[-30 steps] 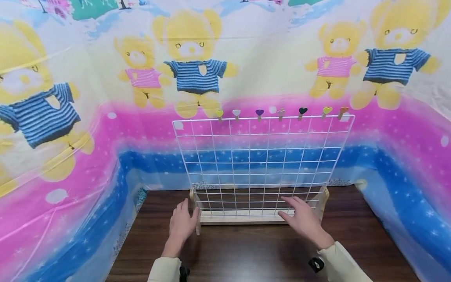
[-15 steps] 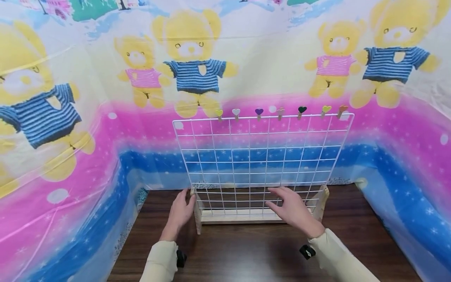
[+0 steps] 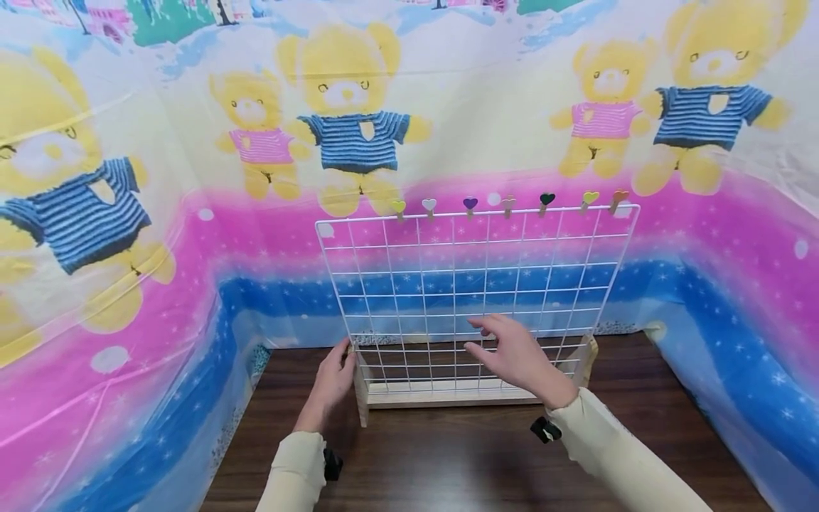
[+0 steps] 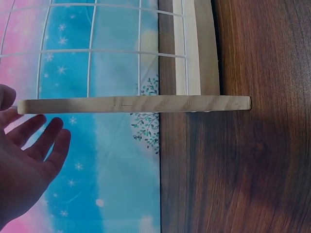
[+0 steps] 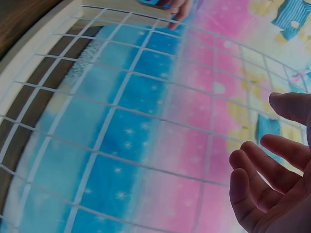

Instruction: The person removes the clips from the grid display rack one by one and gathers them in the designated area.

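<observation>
A white wire grid rack (image 3: 448,215) stands upright in a pale wooden base (image 3: 441,400) on the dark table. My left hand (image 3: 333,378) is at the upper end of the rack's left wooden side post (image 4: 136,104). Thumb and index finger lie on either side of that end, pinching it, while the other fingers hang loosely bent. In front of the grid, right of its middle, my right hand (image 3: 515,355) hovers with fingers spread and gently bent, holding nothing. Heart-topped clothespins line the top wire, among them a purple one (image 3: 470,203) and a dark green one (image 3: 547,200).
A cloth printed with bears (image 3: 365,142) hangs behind and at both sides, meeting the table's back edge. The brown wooden table (image 3: 448,462) extends in front of the rack. Each wrist wears a small black device, as on the right one (image 3: 546,429).
My left hand has moved up to the top of the left post and taken hold there. My right hand has shifted up and left in front of the grid.
</observation>
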`<move>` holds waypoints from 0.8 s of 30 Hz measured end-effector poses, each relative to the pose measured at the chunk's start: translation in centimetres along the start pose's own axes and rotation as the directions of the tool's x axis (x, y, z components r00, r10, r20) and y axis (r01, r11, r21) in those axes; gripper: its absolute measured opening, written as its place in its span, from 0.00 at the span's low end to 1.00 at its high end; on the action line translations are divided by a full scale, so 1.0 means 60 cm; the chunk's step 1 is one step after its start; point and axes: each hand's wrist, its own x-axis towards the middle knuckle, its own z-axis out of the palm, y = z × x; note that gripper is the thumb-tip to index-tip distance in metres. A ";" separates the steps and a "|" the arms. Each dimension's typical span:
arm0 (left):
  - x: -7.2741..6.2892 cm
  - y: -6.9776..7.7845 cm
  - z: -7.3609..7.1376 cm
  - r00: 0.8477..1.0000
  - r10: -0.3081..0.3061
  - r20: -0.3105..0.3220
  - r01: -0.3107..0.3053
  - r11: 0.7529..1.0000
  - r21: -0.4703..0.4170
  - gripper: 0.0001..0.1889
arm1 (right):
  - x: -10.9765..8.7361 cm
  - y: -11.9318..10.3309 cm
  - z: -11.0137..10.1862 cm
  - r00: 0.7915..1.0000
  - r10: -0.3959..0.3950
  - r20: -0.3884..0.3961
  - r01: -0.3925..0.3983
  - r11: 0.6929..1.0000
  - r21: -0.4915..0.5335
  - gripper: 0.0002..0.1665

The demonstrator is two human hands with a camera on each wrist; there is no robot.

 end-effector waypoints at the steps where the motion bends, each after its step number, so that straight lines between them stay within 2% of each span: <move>1: 0.000 0.000 -0.001 1.000 0.006 -0.001 -0.006 1.000 0.002 0.24 | 0.005 -0.005 -0.004 1.000 -0.009 -0.002 0.009 1.000 -0.003 0.25; 9: 0.003 -0.003 -0.003 1.000 0.023 0.001 -0.023 1.000 0.006 0.21 | 0.049 -0.053 -0.044 0.995 -0.095 -0.021 0.095 0.995 0.019 0.25; 16: 0.007 -0.006 -0.006 1.000 0.030 0.006 -0.030 0.999 0.031 0.19 | 0.092 -0.086 -0.076 0.983 -0.176 -0.059 0.179 0.983 0.044 0.23; 24: 0.008 -0.005 -0.009 1.000 0.023 0.020 -0.023 1.000 0.016 0.18 | 0.136 -0.117 -0.107 0.974 -0.206 -0.093 0.216 0.971 0.108 0.19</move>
